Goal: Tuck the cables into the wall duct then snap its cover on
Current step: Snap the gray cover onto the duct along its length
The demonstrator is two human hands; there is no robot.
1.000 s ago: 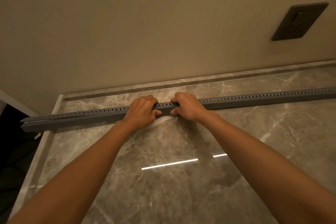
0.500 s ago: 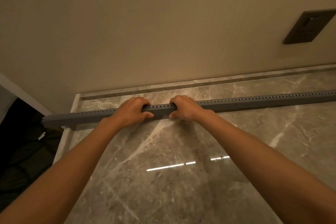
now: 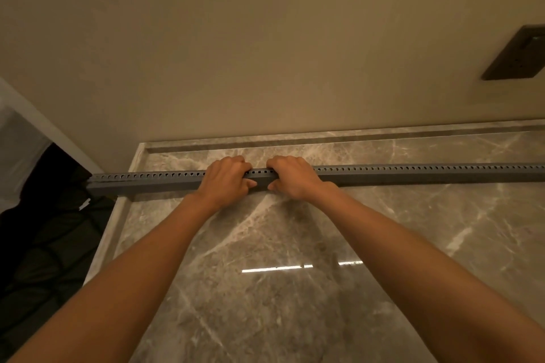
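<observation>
A long grey slotted duct (image 3: 413,175) lies flat across the marble counter (image 3: 295,289), running from past the counter's left edge to the right border of the view. My left hand (image 3: 227,180) and my right hand (image 3: 292,178) sit side by side near its middle, fingers curled over the top edge and thumbs against the front face. Only a short stretch of duct shows between the two hands. No cables are visible; whatever is inside the duct is hidden.
A beige wall (image 3: 265,53) rises behind the counter's raised back lip (image 3: 354,140). A dark socket plate (image 3: 516,57) is on the wall at the far right. A dark padded object (image 3: 44,244) lies beyond the counter's left edge.
The view has swung left, so the duct's left end and the counter edge sit further right. Both hands stay gripping the duct at about the same spot, slightly closer together.
</observation>
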